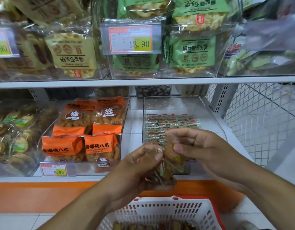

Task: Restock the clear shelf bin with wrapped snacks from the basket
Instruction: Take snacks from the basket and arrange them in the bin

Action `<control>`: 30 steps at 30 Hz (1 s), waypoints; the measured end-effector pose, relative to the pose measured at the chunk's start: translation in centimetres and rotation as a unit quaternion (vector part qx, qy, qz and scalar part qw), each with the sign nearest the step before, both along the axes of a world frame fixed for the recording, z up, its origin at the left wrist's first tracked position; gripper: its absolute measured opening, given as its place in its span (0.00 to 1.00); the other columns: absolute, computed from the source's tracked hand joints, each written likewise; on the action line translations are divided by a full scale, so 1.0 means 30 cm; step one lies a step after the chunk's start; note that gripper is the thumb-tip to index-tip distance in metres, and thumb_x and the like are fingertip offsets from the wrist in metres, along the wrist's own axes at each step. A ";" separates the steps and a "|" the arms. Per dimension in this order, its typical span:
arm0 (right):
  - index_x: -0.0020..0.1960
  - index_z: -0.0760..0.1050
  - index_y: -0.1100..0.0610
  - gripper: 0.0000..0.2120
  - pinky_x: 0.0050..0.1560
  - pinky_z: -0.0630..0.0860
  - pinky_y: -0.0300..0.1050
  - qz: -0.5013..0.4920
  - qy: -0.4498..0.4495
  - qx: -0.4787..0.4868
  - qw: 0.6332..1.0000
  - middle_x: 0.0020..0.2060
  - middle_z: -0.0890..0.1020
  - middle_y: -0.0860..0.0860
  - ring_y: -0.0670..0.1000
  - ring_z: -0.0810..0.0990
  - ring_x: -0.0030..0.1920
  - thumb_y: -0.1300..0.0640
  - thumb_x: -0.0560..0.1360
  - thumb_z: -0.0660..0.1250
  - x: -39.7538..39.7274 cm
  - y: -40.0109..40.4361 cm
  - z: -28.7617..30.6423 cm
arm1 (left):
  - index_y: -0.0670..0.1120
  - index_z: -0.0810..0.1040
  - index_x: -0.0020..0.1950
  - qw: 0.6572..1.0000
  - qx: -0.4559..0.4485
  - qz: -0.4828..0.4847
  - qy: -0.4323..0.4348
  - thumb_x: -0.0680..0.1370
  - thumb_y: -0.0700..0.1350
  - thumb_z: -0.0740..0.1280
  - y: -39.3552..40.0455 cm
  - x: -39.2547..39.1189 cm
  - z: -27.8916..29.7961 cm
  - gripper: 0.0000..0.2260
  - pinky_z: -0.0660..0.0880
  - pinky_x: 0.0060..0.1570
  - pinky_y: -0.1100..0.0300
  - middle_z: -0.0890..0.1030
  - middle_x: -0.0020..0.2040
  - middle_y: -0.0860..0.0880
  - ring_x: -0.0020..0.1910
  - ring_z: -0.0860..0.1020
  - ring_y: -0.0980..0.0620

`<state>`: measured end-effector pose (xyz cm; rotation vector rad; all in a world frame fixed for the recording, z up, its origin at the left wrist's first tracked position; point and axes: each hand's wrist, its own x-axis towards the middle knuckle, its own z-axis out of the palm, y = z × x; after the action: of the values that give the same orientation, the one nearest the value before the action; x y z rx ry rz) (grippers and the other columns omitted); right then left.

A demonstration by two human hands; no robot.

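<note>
Head view, lower shelf, taken relative to the clear shelf bin (209,113).

Clear shelf bin: sitting on the lower shelf, right of centre; a layer of small wrapped snacks (170,125) is lying on its floor, print too small to read. Its front wall is being hidden by both hands.

Left hand (140,166): hovering just in front of the bin, fingers curling round a bunch of wrapped snack packets (161,173); the count cannot be told, as the wrappers are overlapping and blurring together.

Right hand (198,146): hovering in front of the bin's front edge, thumb and fingers pinching one round wrapped snack (171,150) at the top of the bunch; how far it is apart from the others is unclear.

Basket (160,211): white with red rim, sitting below the bin at the bottom edge, cut off by the frame; brown packets inside it are showing only in part.

Orange packets (87,130): filling the bin to the left of the clear shelf bin, with a price tag (54,170) reading 9.90 in front.

Green packets (191,50): stacking in the bin on the shelf above; a 13.90 tag (131,39) is covering part of them.

Wire mesh panel (262,123): standing to the right of the bin.
</note>
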<state>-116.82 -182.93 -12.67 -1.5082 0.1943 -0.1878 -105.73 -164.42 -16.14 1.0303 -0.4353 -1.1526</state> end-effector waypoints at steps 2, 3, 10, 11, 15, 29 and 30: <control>0.59 0.84 0.48 0.17 0.53 0.79 0.38 -0.028 -0.015 0.011 0.999 0.54 0.86 0.54 0.49 0.84 0.56 0.56 0.70 0.72 0.007 0.012 -0.011 | 0.39 0.75 0.64 1.000 -0.007 0.014 0.019 0.72 0.47 0.78 -0.005 -0.014 -0.006 0.25 0.82 0.49 0.43 0.80 0.61 0.32 0.55 0.83 0.32; 0.59 0.84 0.48 0.17 0.53 0.79 0.38 -0.054 -0.024 0.026 0.998 0.53 0.86 0.54 0.49 0.84 0.56 0.55 0.70 0.72 0.008 0.018 -0.019 | 0.39 0.75 0.64 0.999 -0.013 0.034 0.023 0.72 0.46 0.77 -0.009 -0.020 -0.011 0.24 0.82 0.48 0.44 0.80 0.62 0.31 0.56 0.82 0.32; 0.51 0.85 0.53 0.13 0.49 0.84 0.48 -0.151 0.036 0.121 0.980 0.50 0.87 0.55 0.54 0.86 0.52 0.49 0.69 0.73 0.012 0.074 -0.059 | 0.48 0.83 0.57 0.984 -0.039 0.173 -0.011 0.65 0.44 0.80 -0.038 -0.017 -0.042 0.21 0.83 0.46 0.45 0.84 0.57 0.38 0.52 0.85 0.38; 0.50 0.86 0.52 0.12 0.47 0.83 0.46 -0.135 0.049 0.122 0.982 0.49 0.87 0.54 0.52 0.87 0.50 0.48 0.70 0.72 0.009 0.081 -0.059 | 0.49 0.83 0.58 0.982 -0.035 0.183 -0.024 0.64 0.44 0.81 -0.038 -0.016 -0.044 0.23 0.83 0.46 0.46 0.85 0.56 0.39 0.52 0.85 0.38; 0.53 0.86 0.49 0.11 0.55 0.79 0.50 -0.079 0.108 0.100 0.986 0.50 0.88 0.54 0.53 0.87 0.50 0.48 0.76 0.69 -0.001 0.069 -0.062 | 0.50 0.82 0.59 0.974 -0.033 0.213 -0.069 0.63 0.43 0.82 -0.042 -0.013 -0.047 0.26 0.83 0.44 0.47 0.86 0.52 0.40 0.49 0.85 0.37; 0.61 0.79 0.54 0.21 0.63 0.79 0.50 -0.025 0.065 0.142 0.987 0.58 0.85 0.53 0.52 0.84 0.60 0.70 0.71 0.71 -0.006 0.017 -0.026 | 0.49 0.82 0.56 0.974 -0.016 0.195 -0.118 0.69 0.50 0.81 -0.023 0.024 -0.030 0.18 0.83 0.43 0.48 0.86 0.53 0.39 0.48 0.86 0.40; 0.61 0.79 0.54 0.20 0.64 0.79 0.51 -0.016 0.072 0.136 0.988 0.58 0.85 0.53 0.53 0.84 0.60 0.70 0.73 0.70 -0.006 0.020 -0.026 | 0.49 0.82 0.56 0.974 -0.011 0.188 -0.124 0.68 0.52 0.82 -0.022 0.025 -0.031 0.20 0.83 0.44 0.48 0.86 0.53 0.40 0.48 0.86 0.40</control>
<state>-116.99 -182.32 -13.46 -1.2476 0.3465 -0.0749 -104.96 -165.09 -17.08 1.1837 -0.4260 -0.6821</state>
